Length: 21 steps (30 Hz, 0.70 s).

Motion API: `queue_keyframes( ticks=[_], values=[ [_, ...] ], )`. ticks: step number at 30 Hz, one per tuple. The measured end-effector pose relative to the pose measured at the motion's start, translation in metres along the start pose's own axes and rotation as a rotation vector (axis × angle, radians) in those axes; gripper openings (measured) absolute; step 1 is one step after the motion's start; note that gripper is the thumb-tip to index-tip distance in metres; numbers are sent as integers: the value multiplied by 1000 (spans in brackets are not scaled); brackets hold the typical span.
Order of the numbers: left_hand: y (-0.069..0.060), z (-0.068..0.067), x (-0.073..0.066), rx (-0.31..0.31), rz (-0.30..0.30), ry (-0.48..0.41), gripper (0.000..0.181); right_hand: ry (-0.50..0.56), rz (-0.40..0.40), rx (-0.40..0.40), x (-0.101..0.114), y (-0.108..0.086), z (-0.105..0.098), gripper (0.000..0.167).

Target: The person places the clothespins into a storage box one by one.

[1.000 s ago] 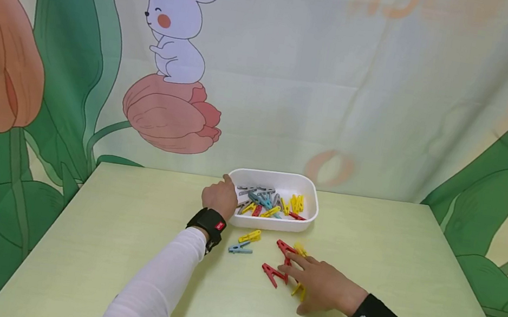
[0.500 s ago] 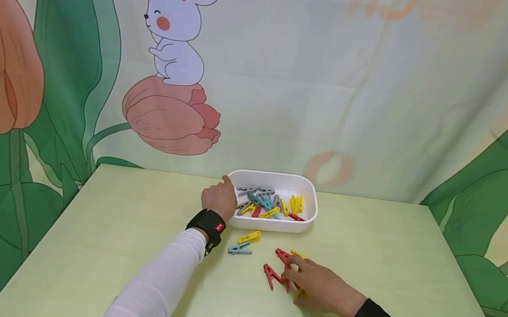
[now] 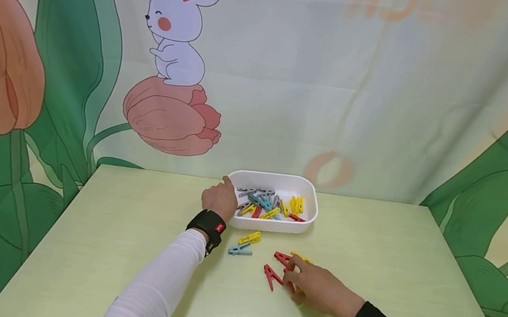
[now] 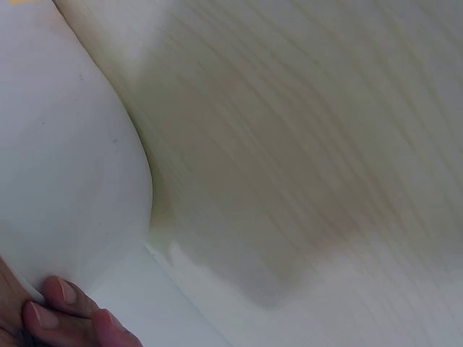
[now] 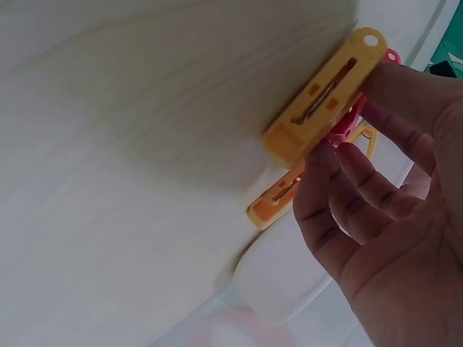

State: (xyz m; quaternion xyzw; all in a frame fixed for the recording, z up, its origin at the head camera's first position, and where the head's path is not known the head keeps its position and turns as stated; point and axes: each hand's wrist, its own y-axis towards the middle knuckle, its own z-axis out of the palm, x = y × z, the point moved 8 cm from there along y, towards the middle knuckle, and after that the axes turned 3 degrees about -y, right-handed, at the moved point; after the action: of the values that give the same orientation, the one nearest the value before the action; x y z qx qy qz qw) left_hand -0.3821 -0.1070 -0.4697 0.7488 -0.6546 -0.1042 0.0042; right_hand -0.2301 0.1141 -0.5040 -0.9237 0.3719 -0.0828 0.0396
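The left hand [image 3: 220,198] holds the left end of a white plastic bin [image 3: 273,227]; the left wrist view has its curled fingers [image 4: 65,318] against the bin wall [image 4: 72,144]. Over a group of clothespins in front of the bin is the right hand [image 3: 323,289]. In the right wrist view this hand [image 5: 405,267] pinches a yellow clothespin [image 5: 318,105] between thumb and fingers. A red one [image 5: 346,126] shows behind it, partly hidden. Beside the right fingers lie red clothespins [image 3: 272,275] and another yellow clothespin [image 3: 302,257].
Yellow, blue, grey and red clothespins [image 3: 270,213] lie inside the bin. On the table [image 3: 125,227], a yellow clothespin [image 3: 250,237] and a blue one [image 3: 240,250] lie just in front of the bin. A printed curtain [image 3: 295,77] hangs behind the table.
The right hand's fingers have drawn together around the clothespins, and the nearby red ones have shifted slightly. The left hand and the bin have stayed in place.
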Motion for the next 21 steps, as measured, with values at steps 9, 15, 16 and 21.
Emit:
queue_keyframes(
  ticks=[9, 15, 16, 21],
  values=[
    [-1, 2, 1, 3, -7, 5, 57, -16, -31, -35, 2, 1, 0, 13],
    [-3, 2, 1, 2, -7, 3, 58, -8, 4, -13, 2, 2, -5, 13],
    [-2, 2, 1, 0, -7, 1, 58, -5, 11, -8, 2, 2, -6, 14],
    [0, 3, 2, -4, -6, -11, 57, 31, 40, -13, 0, 1, -16, 21]
  ],
)
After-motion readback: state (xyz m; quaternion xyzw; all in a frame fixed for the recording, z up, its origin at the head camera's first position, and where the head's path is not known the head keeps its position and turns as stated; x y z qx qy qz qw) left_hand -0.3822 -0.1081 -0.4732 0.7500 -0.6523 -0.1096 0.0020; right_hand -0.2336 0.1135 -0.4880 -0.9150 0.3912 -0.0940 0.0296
